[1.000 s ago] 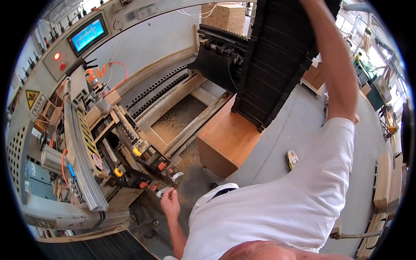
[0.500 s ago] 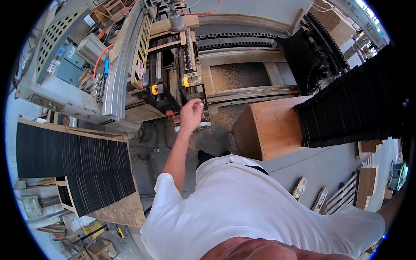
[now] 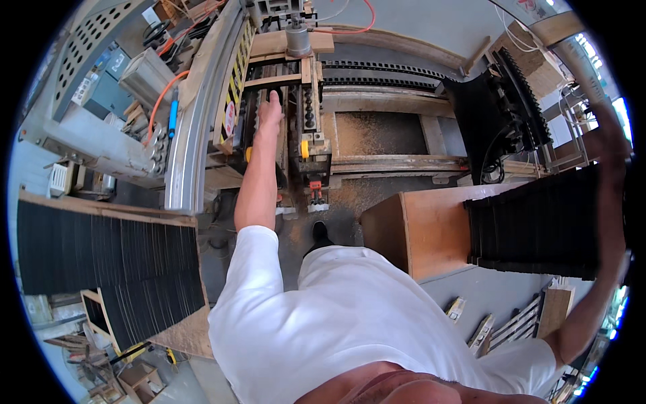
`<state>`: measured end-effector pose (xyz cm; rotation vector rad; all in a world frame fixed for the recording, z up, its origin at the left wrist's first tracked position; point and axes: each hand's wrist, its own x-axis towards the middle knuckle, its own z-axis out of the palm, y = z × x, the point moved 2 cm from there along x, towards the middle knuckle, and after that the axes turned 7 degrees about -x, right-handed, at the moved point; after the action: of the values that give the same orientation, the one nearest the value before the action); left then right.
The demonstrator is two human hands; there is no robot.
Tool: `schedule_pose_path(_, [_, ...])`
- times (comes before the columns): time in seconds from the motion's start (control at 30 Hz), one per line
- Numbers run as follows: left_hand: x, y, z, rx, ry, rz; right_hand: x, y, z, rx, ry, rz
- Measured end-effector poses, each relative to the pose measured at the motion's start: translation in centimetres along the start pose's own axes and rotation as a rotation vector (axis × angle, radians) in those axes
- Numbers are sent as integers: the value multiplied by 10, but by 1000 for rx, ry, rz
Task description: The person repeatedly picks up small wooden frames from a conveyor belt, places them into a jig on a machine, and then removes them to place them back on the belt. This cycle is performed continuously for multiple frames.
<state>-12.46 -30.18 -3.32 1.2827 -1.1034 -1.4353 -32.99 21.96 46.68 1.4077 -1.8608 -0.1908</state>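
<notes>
My left hand (image 3: 270, 113) reaches forward over the woodworking machine (image 3: 316, 145), just short of a wooden crosspiece (image 3: 272, 81). Its fingers point ahead, partly apart, and I see nothing held in them. Beside it runs a rail with a row of dark round knobs (image 3: 309, 111), below a grey metal cylinder (image 3: 297, 42). My right hand (image 3: 609, 131) is raised at the far right rim, past the black stacked strips (image 3: 538, 229). Motion smears its fingers, so its grip is unclear. A piece of wood (image 3: 557, 29) shows above it; whether the hand touches it cannot be seen.
A wooden box (image 3: 434, 232) stands at my right. On my left, more black strips (image 3: 108, 242) lie stacked on a board. A long metal rail (image 3: 195, 135) and a striped guard (image 3: 235, 87) border the machine's left side. Sawdust (image 3: 363, 131) covers parts of it.
My left hand has moved forward from the machine's near end to over its bed. My right arm has swung up into view at the right, and I stand closer to the machine.
</notes>
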Motion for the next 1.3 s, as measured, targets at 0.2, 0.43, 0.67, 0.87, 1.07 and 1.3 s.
schedule_pose_path(0.2, [38, 16, -17, -189, 19, -150, 12, -118, 116, 574, -174, 26])
schedule_pose_path(0.43, [33, 39, -2, -174, 1, -203, -14, -158, 225, 879, -473, 313])
schedule_pose_path(0.67, [43, 40, -11, -290, -46, -282, -27, -189, 292, 1142, -638, 450])
schedule_pose_path(0.87, [53, 41, -13, -404, -40, -316, -21, -202, 334, 1413, -605, 478])
schedule_pose_path(1.07, [64, 30, -27, -609, 90, -270, 4, -204, 361, 1445, -647, 351])
schedule_pose_path(1.3, [-9, 17, -32, -641, 175, -258, 73, -248, 357, 1319, -205, -146])
